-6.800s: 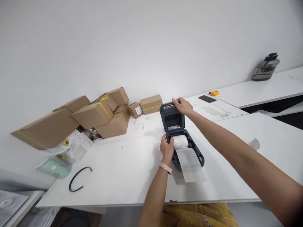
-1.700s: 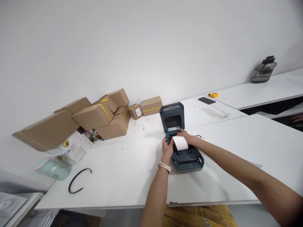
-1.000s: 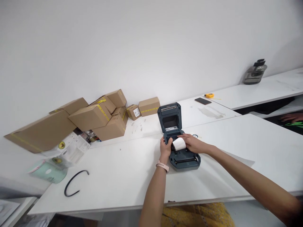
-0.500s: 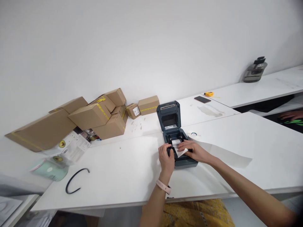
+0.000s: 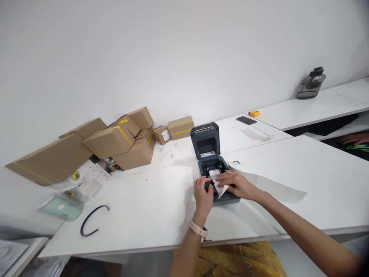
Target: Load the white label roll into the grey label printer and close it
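Note:
A dark blue-grey label printer (image 5: 211,154) stands on the white table with its lid raised. Inside it sits a white label roll (image 5: 214,172), its free end of label paper (image 5: 221,191) coming forward with a pointed, turned-up corner. My left hand (image 5: 203,192) grips the printer's left front side, fingers curled over the edge. My right hand (image 5: 238,184) reaches in from the right, its fingers over the label paper; the thumb is partly hidden. Right of the printer, a long white paper strip (image 5: 276,186) lies on the table beside a small white roll (image 5: 235,163).
Cardboard boxes (image 5: 115,140) are stacked at the back left. Nearer lie a mint-green pouch (image 5: 62,207) and a black curved band (image 5: 85,223). At the back right are a phone (image 5: 246,120), a yellow tape measure (image 5: 254,113) and a large bottle (image 5: 310,85). Another person's hand (image 5: 356,139) shows at the far right.
The free end of the label paper has come forward and its corner now points down toward the printer's front. My right fingers have shifted slightly; my left hand stays at the printer's side.

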Tool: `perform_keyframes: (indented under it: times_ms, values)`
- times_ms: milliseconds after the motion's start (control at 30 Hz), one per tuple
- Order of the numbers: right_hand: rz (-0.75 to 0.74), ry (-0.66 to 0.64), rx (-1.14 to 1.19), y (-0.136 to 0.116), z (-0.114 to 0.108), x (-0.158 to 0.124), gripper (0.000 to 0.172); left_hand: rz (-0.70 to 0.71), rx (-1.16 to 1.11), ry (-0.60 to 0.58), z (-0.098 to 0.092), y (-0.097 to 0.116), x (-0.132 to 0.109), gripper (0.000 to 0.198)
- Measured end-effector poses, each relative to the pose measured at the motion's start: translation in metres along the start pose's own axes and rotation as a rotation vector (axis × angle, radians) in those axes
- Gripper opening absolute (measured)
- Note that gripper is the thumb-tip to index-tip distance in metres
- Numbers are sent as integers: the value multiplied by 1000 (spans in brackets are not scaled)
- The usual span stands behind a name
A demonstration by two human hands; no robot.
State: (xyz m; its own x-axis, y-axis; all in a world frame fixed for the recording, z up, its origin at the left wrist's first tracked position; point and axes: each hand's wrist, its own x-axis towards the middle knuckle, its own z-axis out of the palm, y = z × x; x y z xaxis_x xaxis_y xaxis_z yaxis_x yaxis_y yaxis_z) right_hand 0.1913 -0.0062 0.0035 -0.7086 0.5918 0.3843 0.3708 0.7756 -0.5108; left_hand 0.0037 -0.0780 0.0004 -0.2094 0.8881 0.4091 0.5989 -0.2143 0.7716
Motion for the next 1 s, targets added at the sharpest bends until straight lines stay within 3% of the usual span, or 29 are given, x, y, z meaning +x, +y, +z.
perform_keyframes:
  times_ms: [167, 367, 500, 600, 767, 933, 1000]
  values:
    - [21, -6, -35, -10, 6, -12, 43, 75, -11, -5, -3, 5, 4, 25]
    - [-57, 122, -57, -26, 30, -39, 43, 278, 40, -285, 2, 12, 13, 29]
    - [-108, 196, -16, -42, 34, -47, 35, 269, 136, -419, 3, 17, 18, 32]
    - [-44, 200, 101, -47, 23, -47, 26, 250, 161, -488, 1, 20, 22, 32]
    - [234, 468, 103, -17, 8, -40, 26, 238, 149, -607, -11, 19, 26, 43]
    - [260, 369, 6, 7, 8, -30, 26, 274, 120, -893, -30, 15, 31, 81]
    - [287, 328, -20, 5, 9, -27, 26, 297, 157, -915, -31, 16, 30, 92]
